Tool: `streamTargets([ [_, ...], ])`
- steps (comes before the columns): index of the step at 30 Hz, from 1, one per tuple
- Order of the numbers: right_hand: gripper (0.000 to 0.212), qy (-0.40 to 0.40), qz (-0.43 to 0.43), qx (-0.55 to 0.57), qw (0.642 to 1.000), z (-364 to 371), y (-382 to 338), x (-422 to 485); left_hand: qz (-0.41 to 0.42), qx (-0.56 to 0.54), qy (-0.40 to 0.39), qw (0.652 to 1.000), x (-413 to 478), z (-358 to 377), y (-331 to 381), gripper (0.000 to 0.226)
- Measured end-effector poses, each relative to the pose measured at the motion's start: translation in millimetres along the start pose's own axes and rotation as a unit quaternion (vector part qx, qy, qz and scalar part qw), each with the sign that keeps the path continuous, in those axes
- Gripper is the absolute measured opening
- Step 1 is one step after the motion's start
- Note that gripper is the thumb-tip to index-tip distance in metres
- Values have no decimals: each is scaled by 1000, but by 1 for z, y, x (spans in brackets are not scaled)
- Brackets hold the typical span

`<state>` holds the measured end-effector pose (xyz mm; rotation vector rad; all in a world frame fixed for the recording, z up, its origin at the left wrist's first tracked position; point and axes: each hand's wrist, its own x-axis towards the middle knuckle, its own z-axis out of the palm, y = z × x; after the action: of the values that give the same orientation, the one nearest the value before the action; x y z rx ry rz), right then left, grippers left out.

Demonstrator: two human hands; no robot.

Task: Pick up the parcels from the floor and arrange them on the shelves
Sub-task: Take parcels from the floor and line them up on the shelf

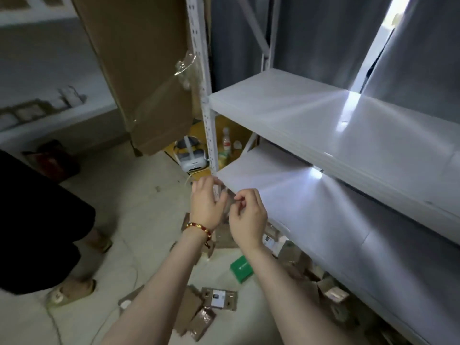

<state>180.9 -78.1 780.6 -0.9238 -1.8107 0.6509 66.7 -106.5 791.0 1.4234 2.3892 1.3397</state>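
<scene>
My left hand (206,202) and my right hand (246,216) meet in front of the left corner of the lower white shelf (311,195). Between them is a small, blurred grey-brown parcel (226,206). The right hand's curled fingers pinch it, while the left hand's straighter fingers lie against its far side. Several brown cardboard parcels (219,298) lie on the floor below my arms. A green packet (241,268) lies among them, and more parcels (333,292) are piled under the shelf. The upper shelf (323,115) holds nothing.
A person in black wearing sandals (72,291) stands at the left. A tall cardboard sheet (139,70) leans by the shelf's upright post (206,113). Behind the post sit a white device (190,158) and bottles (226,140). Thin cables run across the floor.
</scene>
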Motion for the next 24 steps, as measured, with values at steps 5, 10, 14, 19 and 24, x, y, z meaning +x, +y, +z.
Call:
streamTargets([
  [5, 15, -54, 41, -7, 998, 72, -30, -32, -38, 21, -12, 999, 1, -48, -72, 40],
  [10, 18, -74, 77, 3, 994, 128, -41, -44, -57, 18, -28, 998, 0, -76, -127, 35],
  [14, 16, -97, 102, -7, 990, 165, -46, -47, -80, 30, -43, 995, -2, -93, -162, 16],
  [19, 13, -152, 112, -31, 982, 204, -46, -47, -113, 61, -45, 991, -3, -104, -193, 17],
  [24, 16, -218, 124, -48, 967, 237, -32, -48, -154, 91, -30, 983, -9, -104, -217, 19],
])
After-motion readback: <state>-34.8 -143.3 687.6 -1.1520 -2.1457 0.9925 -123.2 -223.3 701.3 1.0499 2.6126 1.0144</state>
